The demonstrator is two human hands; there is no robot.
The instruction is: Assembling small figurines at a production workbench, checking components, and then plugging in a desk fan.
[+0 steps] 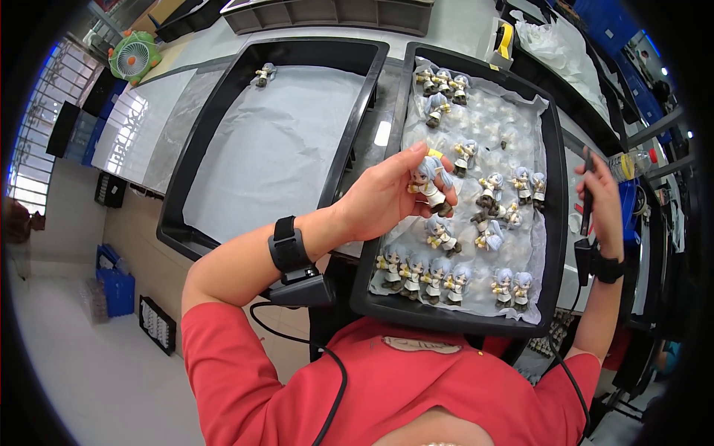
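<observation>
On the tabletop [145,126], the left tray [312,50] and the right tray [446,318] sit side by side. A lone figurine [265,74] lies near the left tray's far left corner; many figurines [434,279] lie in the right tray, several along its near edge. Above that tray, the left hand [381,184] holds a raised figurine [430,186]; right of it, the right hand [605,192] grips a tool [587,199]. Behind the trays is a crate [335,18]; a fan [134,56] stands farther left.
</observation>
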